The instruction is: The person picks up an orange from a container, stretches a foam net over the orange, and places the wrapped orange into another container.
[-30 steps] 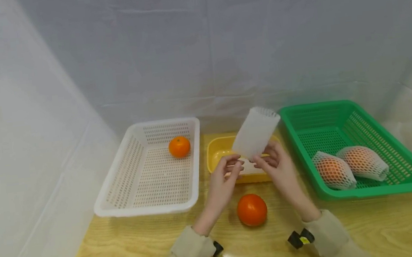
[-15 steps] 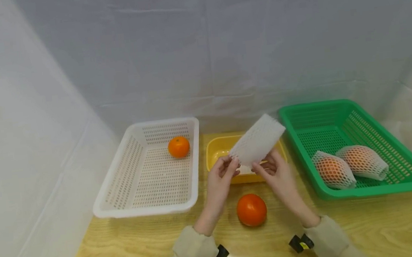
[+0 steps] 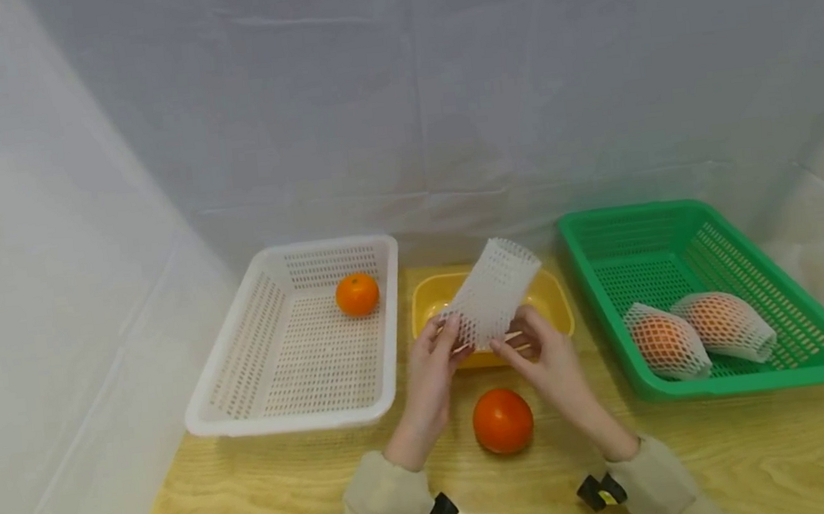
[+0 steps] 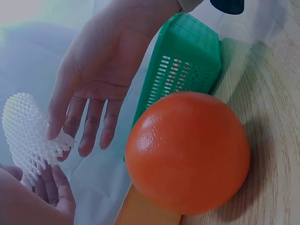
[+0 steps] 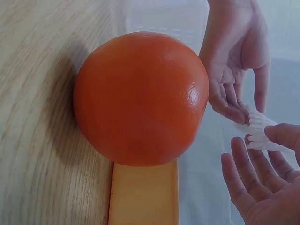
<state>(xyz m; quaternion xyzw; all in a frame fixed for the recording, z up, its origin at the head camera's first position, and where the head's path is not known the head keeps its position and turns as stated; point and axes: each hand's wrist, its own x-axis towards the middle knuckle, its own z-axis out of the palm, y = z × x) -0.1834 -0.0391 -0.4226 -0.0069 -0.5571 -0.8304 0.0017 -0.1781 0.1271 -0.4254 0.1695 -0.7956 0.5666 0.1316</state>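
A white foam net sleeve (image 3: 494, 286) is held up over the yellow bin, tilted with its far end toward the upper right. My left hand (image 3: 428, 377) pinches its lower left edge between thumb and fingers. My right hand (image 3: 553, 364) pinches the lower right edge, as the left wrist view also shows, with the sleeve (image 4: 30, 136) spanning both hands. On the table just below the hands sits a round orange fruit (image 3: 503, 421), untouched and without a net. It looms large in the right wrist view, where the fruit (image 5: 140, 98) hides part of the bin.
The yellow bin (image 3: 560, 321) stands behind the hands. A white basket (image 3: 308, 419) on the left holds one orange fruit (image 3: 357, 294). The green basket (image 3: 757, 380) on the right contains two net-covered fruits (image 3: 665, 341). A pale sheet hangs behind.
The sleeve has tipped and come lower and nearer, its mesh now more spread near the fingers. Both hands have shifted slightly left. The fruits and baskets stay put.
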